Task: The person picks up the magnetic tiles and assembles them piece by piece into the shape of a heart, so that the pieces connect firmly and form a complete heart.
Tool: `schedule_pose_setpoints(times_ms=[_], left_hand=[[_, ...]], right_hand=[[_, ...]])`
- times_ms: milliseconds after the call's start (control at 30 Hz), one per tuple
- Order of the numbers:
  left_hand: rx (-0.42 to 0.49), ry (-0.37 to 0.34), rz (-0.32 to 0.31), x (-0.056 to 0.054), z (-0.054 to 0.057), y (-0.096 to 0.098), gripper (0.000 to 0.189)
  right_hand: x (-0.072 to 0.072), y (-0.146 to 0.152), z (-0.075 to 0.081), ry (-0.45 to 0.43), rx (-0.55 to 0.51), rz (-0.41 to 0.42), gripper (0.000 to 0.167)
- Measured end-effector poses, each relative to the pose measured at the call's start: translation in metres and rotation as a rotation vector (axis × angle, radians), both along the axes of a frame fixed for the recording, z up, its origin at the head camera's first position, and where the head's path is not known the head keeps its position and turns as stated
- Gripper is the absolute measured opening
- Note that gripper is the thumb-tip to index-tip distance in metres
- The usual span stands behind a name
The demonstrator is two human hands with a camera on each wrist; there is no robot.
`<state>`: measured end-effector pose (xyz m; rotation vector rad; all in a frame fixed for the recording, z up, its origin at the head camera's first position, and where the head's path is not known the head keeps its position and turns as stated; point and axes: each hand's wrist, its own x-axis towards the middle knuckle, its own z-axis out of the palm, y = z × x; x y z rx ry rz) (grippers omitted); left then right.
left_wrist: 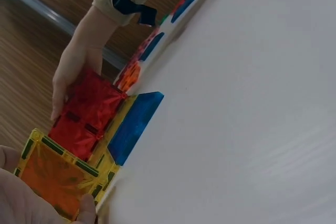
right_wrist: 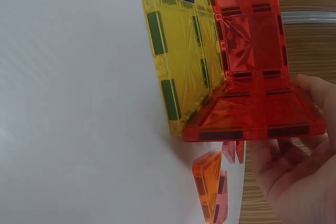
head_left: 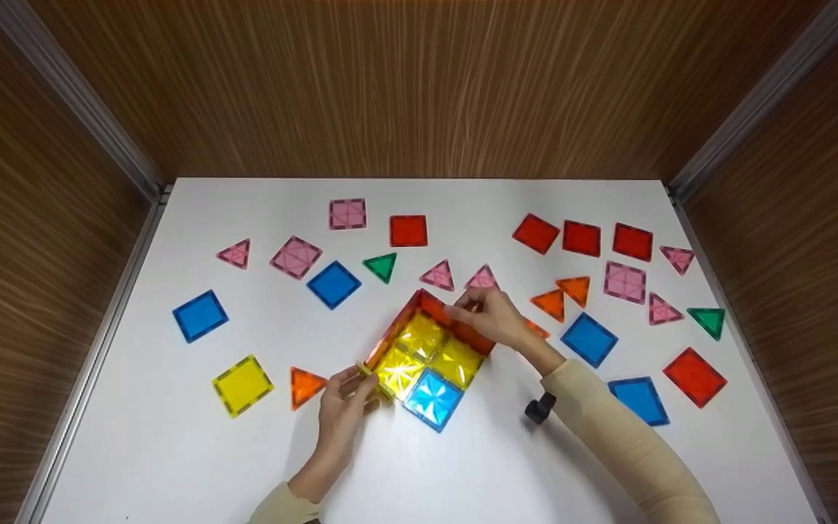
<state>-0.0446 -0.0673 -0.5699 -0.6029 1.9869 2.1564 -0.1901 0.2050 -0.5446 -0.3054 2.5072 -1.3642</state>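
Note:
In the head view a flat base of yellow square magnetic tiles [head_left: 401,372] and one blue square tile [head_left: 433,400] lies mid-table. Red square tiles [left_wrist: 94,106] stand upright as walls along its two far sides. My left hand [head_left: 345,407] pinches a yellow square tile [left_wrist: 58,169] that stands on edge at the base's near-left side, with the thumb on its face. At the right end of the red walls, my right hand [head_left: 493,316] grips a red square tile [right_wrist: 254,116] from the outer side, fingers partly behind it.
Loose tiles lie around the build: a yellow square [head_left: 243,386] and an orange triangle [head_left: 305,387] at left, pink triangles [head_left: 439,276] just behind, and blue squares [head_left: 589,339] at right. Wood-grain panels [head_left: 419,87] enclose the table. A black strap piece [head_left: 540,408] hangs by the right sleeve.

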Motion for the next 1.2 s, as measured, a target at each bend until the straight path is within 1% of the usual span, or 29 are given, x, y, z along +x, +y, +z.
schedule_pose_setpoints(times_ms=[100, 267, 367, 433, 500, 633, 700, 833, 933, 1100, 1200], left_hand=[[-0.023, -0.023, -0.016, 0.000, 0.001, 0.001, 0.054], [-0.024, -0.015, -0.020, -0.004, 0.001, 0.002, 0.055], [-0.036, -0.009, -0.032, -0.008, 0.000, 0.001, 0.055], [-0.045, -0.001, -0.039, -0.012, -0.001, 0.000, 0.053], [-0.045, 0.010, -0.042, -0.017, -0.002, -0.003, 0.051], [-0.052, 0.017, -0.048, -0.030, -0.003, -0.009, 0.049], [-0.062, 0.009, -0.063, -0.038, -0.003, -0.013, 0.050], [-0.070, 0.002, -0.115, -0.056, -0.003, -0.021, 0.050], [-0.079, 0.003, -0.168, -0.069, -0.002, -0.027, 0.048], [-0.117, 0.019, -0.238, -0.090, -0.002, -0.035, 0.046], [-0.143, 0.033, -0.273, -0.101, -0.003, -0.038, 0.047]], right_hand=[[0.000, 0.001, -0.002, -0.016, -0.009, -0.002, 0.021], [-0.001, 0.003, -0.003, -0.023, -0.024, 0.015, 0.023], [-0.001, 0.006, -0.004, -0.040, -0.043, 0.032, 0.027], [0.000, 0.008, -0.004, -0.071, -0.068, 0.046, 0.032], [0.003, 0.009, -0.004, -0.131, -0.096, 0.049, 0.037], [0.010, 0.011, -0.006, -0.273, -0.148, 0.022, 0.045], [0.013, 0.012, -0.007, -0.313, -0.164, 0.003, 0.049], [0.022, 0.012, -0.009, -0.369, -0.176, -0.032, 0.057], [0.029, 0.010, -0.010, -0.405, -0.188, -0.060, 0.062], [0.040, 0.004, -0.011, -0.451, -0.242, -0.089, 0.066], [0.045, 0.000, -0.013, -0.482, -0.283, -0.126, 0.069]])
